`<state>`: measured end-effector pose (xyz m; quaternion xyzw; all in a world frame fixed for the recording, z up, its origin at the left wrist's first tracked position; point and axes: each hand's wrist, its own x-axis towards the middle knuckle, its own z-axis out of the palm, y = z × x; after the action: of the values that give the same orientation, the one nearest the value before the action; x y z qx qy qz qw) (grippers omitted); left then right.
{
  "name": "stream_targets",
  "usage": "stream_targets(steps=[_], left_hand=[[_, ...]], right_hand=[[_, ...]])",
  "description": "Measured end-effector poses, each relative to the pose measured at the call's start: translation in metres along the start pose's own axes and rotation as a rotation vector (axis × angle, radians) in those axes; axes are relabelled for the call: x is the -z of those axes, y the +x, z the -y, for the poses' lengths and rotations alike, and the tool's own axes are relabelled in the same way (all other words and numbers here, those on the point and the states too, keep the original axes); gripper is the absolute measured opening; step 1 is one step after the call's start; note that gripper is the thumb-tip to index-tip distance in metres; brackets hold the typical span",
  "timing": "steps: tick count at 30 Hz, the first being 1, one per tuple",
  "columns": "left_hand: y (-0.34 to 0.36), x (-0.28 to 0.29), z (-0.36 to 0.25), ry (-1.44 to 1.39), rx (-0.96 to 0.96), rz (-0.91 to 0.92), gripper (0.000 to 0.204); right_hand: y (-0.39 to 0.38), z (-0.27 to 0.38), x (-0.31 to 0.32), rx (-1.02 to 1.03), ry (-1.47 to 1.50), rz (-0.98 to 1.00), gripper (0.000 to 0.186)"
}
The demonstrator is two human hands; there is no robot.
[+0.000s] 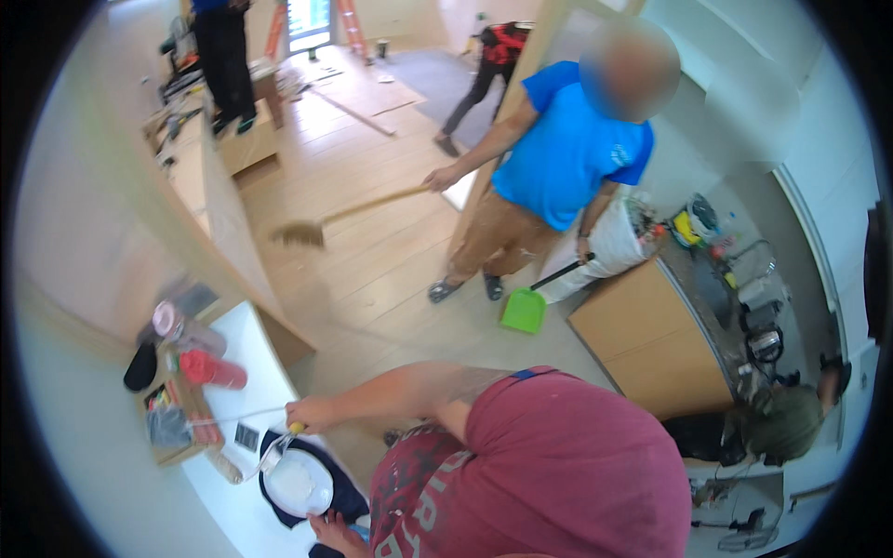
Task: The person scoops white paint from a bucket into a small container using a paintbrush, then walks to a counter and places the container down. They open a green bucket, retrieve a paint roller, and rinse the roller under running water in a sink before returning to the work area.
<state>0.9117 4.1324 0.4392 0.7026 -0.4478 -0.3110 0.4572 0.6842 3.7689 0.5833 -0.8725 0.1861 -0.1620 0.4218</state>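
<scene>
My right hand (312, 416) is closed around the yellow handle of a brush-like tool (276, 454), whose flat pale end reaches over a white bowl (290, 484). Whitish material lies in the bowl, which rests on dark cloth (349, 499) on a white counter. My left hand (337, 534) holds the bowl's near rim; part of that hand is hidden behind my red shirt. A thin metal rod (237, 415) runs leftward from beside my right hand; whether I grip it too is unclear. A beige roller (223, 466) lies beside the bowl.
Pink bottle (212, 369), pale tumbler (189, 329) and cardboard box (175, 426) stand along the counter. Across the floor, a co-worker in blue (567, 149) holds a broom (372, 204) and green dustpan (524, 311). A sink cabinet (642, 335) is at right; two more people are farther back.
</scene>
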Motion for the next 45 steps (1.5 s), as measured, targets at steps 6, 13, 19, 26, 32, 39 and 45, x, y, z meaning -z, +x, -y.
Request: stream_targets(steps=[6, 13, 19, 26, 32, 39, 45], left_hand=[[0.017, -0.032, -0.163, -0.685, 0.601, -0.455, 0.042], [-0.005, -0.032, -0.176, -0.86, 0.495, -0.47, 0.041], [-0.024, -0.031, -0.193, -0.894, 0.496, -0.425, 0.041], [0.015, -0.1, -0.298, -0.921, 0.454, -0.314, 0.039], [0.091, -0.194, -0.343, -0.96, 0.41, -0.196, 0.035], [0.181, -0.295, -0.394, -0.969, 0.424, -0.04, 0.031], [0.242, -0.354, -0.42, -0.903, 0.442, 0.137, 0.04]], right_hand=[[-0.042, 0.049, 0.02, 0.084, 0.178, -0.101, 0.023], [-0.069, 0.082, 0.041, 0.029, 0.294, -0.089, 0.027], [-0.093, 0.081, 0.074, -0.021, 0.481, 0.022, 0.028], [-0.142, 0.05, 0.156, -0.161, 0.686, -0.032, 0.024], [-0.196, 0.004, 0.249, -0.251, 0.718, -0.201, 0.025], [-0.25, -0.062, 0.333, -0.281, 0.78, -0.445, 0.027], [-0.257, -0.075, 0.392, -0.297, 0.813, -0.569, 0.027]])
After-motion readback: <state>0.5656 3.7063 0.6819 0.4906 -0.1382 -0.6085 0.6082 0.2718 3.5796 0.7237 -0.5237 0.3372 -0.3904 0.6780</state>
